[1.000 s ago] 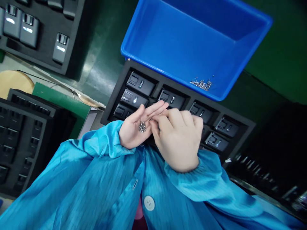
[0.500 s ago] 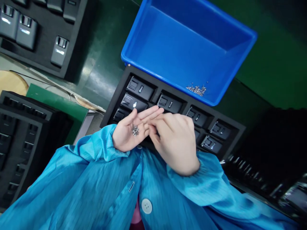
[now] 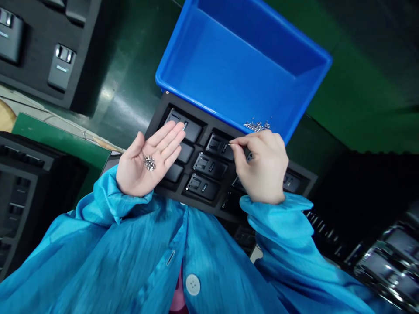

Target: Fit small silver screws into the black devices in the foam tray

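Green tabletop (image 3: 131,83): glossy, beyond the left hand (image 3: 139,173)
Glare (image 3: 109,93): pale, on that tabletop
Tan curved surface (image 3: 5,117): well left of the left hand
Shadow (image 3: 369,187): deep, I see, right of the right hand (image 3: 265,168)

A black tray (image 3: 35,52) of dark devices (image 3: 62,69) lies upper left, a green panel (image 3: 65,141) and compartmented trays (image 3: 25,213) below.

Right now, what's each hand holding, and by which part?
The right hand pinches one small metal piece, gripped end unclear; loose metal pieces lie on the open left hand.
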The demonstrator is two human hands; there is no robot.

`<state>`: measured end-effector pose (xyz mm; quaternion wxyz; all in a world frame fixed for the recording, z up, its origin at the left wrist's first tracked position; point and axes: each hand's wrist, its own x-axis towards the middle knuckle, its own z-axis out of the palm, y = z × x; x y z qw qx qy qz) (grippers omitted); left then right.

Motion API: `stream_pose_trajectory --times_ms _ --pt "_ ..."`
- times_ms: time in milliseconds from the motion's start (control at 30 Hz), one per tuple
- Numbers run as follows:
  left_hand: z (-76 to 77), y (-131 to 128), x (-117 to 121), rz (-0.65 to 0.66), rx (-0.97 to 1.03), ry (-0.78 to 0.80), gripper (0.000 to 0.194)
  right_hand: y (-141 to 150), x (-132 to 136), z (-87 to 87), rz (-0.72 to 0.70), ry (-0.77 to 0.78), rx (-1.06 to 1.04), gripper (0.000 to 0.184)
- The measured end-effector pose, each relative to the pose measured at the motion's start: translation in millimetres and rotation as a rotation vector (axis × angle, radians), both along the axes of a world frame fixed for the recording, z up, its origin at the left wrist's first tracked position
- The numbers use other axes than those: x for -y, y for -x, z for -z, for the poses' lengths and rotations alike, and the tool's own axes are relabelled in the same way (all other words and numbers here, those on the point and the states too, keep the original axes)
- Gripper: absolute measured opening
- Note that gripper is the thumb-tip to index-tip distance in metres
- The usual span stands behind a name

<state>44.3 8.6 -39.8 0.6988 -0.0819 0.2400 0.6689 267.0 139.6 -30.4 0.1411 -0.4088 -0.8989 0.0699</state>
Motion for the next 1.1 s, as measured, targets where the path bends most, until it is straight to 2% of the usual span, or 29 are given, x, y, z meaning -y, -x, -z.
stream_pose_trajectory --times_ms 233,533,733,1100 --pt "5.6 -2 -3 0.015 0.049 0.024 0.068 15 -11 11.9 -0.052 0.000 0.149 0.025" --pt "11.9 1 1 0.022 0.062 -0.041 0.069 21 -15 22.1 -0.162 -0.186 0.282 0.032" --pt "9.2 0 -1 0.026 0.098 -0.010 0.070 22 -19 27.2 -0.195 -0.297 0.340 0.030" --pt "8.9 -1 -2 0.028 0.139 0.002 0.072 23 -21 26.9 -0.217 -0.299 0.357 0.029"
